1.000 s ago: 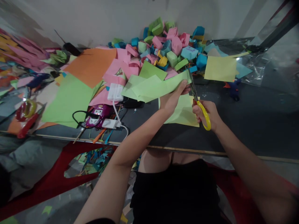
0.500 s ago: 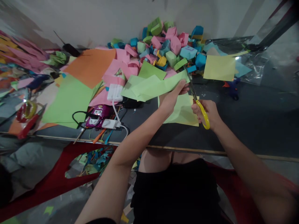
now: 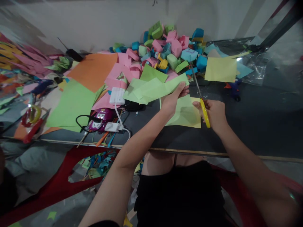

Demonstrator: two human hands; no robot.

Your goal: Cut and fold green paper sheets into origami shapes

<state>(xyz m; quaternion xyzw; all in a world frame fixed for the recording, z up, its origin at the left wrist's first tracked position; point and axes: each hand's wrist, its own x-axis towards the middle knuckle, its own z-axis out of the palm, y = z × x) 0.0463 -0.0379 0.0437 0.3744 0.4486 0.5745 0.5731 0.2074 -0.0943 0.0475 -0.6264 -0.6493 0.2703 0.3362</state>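
In front of the folded-paper pile (image 3: pixel 176 47), my L hand (image 3: pixel 174 99) pinches green paper (image 3: pixel 152 90), R hand's (image 3: pixel 215 113) grip wraps scissors (image 3: pixel 204 114); best pull paper taut w/ blades square to its edge.

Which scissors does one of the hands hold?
The yellow-handled scissors, in the right hand; the red-handled pair lies unheld at the left.

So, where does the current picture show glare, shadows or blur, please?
All in the head view: a small glare spot sits on the clear plastic; soft shadows lie on the wall; the right forearm blurs toward the lower right corner, while the scissors look clearer.
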